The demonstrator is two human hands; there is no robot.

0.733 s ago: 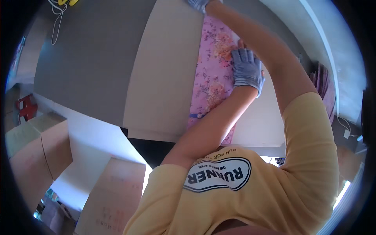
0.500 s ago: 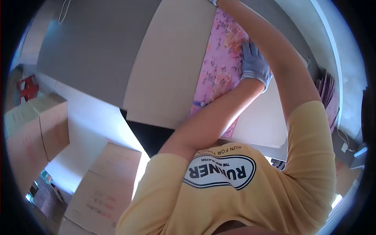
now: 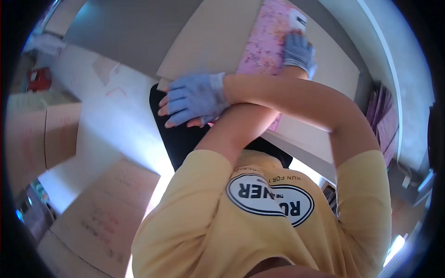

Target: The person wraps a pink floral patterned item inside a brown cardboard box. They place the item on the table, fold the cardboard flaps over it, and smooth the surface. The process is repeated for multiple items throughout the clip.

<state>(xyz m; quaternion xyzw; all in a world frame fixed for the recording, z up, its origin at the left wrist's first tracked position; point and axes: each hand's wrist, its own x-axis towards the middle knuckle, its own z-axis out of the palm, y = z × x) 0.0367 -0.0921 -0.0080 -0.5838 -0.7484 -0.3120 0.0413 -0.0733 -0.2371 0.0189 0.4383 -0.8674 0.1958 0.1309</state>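
Note:
A pink floral sheet or strip (image 3: 262, 48) lies over a pale cardboard board (image 3: 211, 37) on the grey tabletop. My left hand (image 3: 299, 52), in a grey-blue fingerless glove, rests flat on the floral piece. Just beyond its fingertips is a white patch with a dark mark (image 3: 298, 20); whether it is loose or part of the floral piece, I cannot tell. My right arm crosses over the left forearm. At the board's near left edge, my right hand (image 3: 195, 98), gloved alike and slightly blurred, has its fingers spread. What lies under its palm is hidden.
Large cardboard boxes (image 3: 109, 211) stand on the floor at the lower left, with another brown box (image 3: 62, 132) farther left. Beyond that is a red object (image 3: 39, 79). Dark reddish folded pieces (image 3: 382, 111) lean by the wall at right.
My right hand has swept from the far top edge down and left, across my left forearm. My left hand stays on the floral piece, and the white patch beyond it now shows.

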